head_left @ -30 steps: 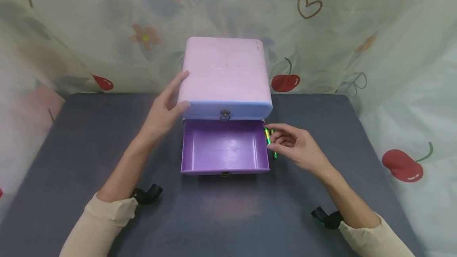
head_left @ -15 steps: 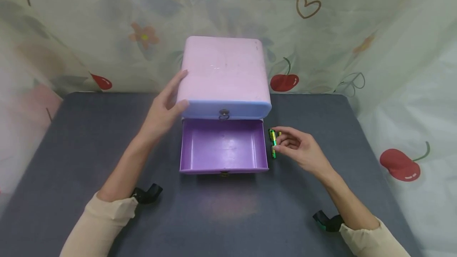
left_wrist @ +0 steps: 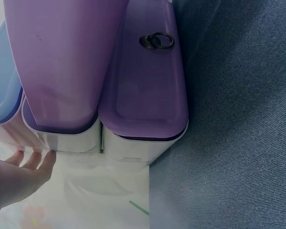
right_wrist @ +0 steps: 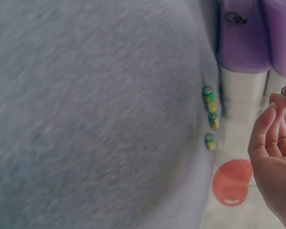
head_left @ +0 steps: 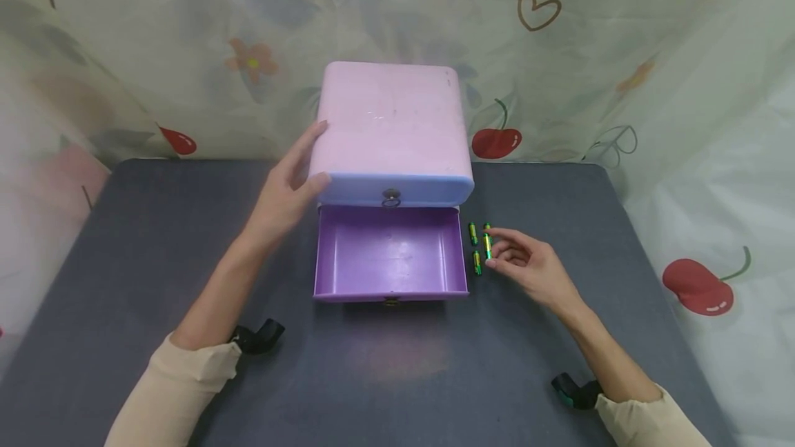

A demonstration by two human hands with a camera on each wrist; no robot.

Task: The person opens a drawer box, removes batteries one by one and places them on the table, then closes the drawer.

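A small drawer cabinet (head_left: 391,123) with a pink top stands at the centre back of the table. Its purple middle drawer (head_left: 391,254) is pulled out, with nothing inside that I can see. My left hand (head_left: 282,195) rests against the cabinet's left side, thumb near the front edge; in the left wrist view its fingertips touch the pale side wall. Right of the drawer, my right hand (head_left: 524,264) pinches a green-and-yellow battery (head_left: 487,247) between thumb and index finger, above the table. Three similar batteries (right_wrist: 209,99) lie on the table near that hand.
Above the pulled-out drawer is a shut blue drawer (head_left: 354,190) with a ring pull. A shut purple drawer (left_wrist: 145,90) sits below it. The dark table (head_left: 397,392) surrounds the cabinet, and a patterned curtain (head_left: 186,33) hangs behind.
My right hand has moved right with the battery, away from the drawer's side. More of the batteries on the table now show. My left hand stays on the cabinet.
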